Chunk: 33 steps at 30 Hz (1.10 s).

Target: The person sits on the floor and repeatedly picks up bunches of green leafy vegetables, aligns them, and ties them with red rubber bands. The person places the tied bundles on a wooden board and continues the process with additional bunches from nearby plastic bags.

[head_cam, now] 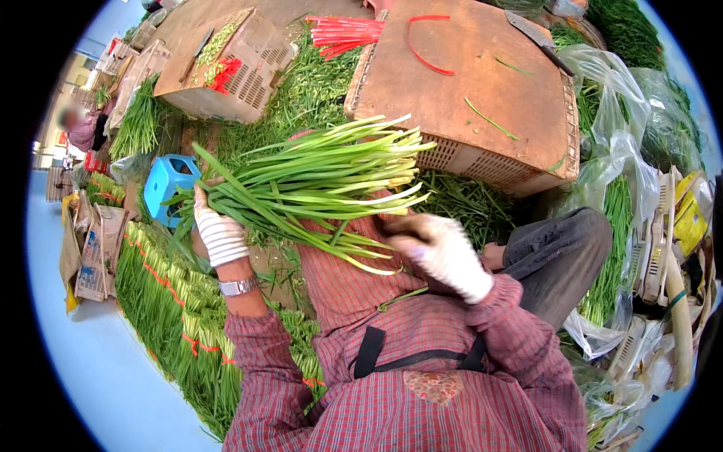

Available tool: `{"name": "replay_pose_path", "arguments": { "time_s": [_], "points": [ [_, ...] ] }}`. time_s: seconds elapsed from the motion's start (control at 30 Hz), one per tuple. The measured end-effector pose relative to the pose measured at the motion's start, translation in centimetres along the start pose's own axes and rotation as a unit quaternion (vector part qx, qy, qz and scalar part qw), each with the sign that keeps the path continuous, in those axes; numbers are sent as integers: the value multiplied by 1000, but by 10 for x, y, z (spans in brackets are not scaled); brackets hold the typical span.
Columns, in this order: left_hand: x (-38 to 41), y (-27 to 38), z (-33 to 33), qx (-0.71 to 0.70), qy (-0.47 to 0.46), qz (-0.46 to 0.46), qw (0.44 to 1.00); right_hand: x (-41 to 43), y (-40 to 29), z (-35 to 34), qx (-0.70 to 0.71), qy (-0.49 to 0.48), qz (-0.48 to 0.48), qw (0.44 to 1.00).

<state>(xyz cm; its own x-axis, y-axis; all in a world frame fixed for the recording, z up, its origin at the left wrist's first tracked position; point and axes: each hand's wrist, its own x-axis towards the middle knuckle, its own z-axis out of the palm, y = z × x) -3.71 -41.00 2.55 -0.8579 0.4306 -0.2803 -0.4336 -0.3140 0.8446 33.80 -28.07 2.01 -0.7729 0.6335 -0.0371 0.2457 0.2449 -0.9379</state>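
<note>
My left hand (219, 233), in a striped fingerless glove with a metal watch at the wrist, grips a loose bunch of Chinese chives (333, 175) by its leafy end. The bunch lies across in front of me, its pale stem ends fanned out to the right. Close to the lowest stems is my right hand (443, 251), in a white fingerless glove. Motion blurs its fingers, and I cannot tell whether they hold anything. A single chive (402, 298) rests on my plaid apron (435, 327).
Ahead, a wooden board (474, 79) on a plastic crate bears a cleaver (536, 40) and red ties (347, 37). A blue stool (169, 189) stands left, near tied chive bundles (175, 316). Plastic bags (613, 152) of greens line the right. Another person (85, 130) sits far left.
</note>
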Motion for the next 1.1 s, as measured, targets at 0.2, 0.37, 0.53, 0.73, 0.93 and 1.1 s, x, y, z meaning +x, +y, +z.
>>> {"name": "replay_pose_path", "arguments": {
  "time_s": [0.2, 0.37, 0.53, 0.73, 0.93, 1.1],
  "points": [
    [2, -7, -8, 1, -60, 0, 998, 49, -1, 44, 394, -26, 4, 919],
    [14, -10, -23, -10, -135, -8, 991, 49, 3, 35, 552, -65, 85, 827],
    [13, -10, 5, -349, -295, -82, 886, 42, -23, 22, 598, -103, 84, 791],
    [25, -8, 20, -471, -376, -207, 771, 30, -26, 1, 585, -74, 113, 800],
    [48, 5, 7, -405, -448, -237, 761, 10, -4, -68, 327, 1, 151, 933],
    [45, 5, 12, -395, -420, -245, 780, -18, 31, -112, 175, 107, 177, 962]
  ]
}}
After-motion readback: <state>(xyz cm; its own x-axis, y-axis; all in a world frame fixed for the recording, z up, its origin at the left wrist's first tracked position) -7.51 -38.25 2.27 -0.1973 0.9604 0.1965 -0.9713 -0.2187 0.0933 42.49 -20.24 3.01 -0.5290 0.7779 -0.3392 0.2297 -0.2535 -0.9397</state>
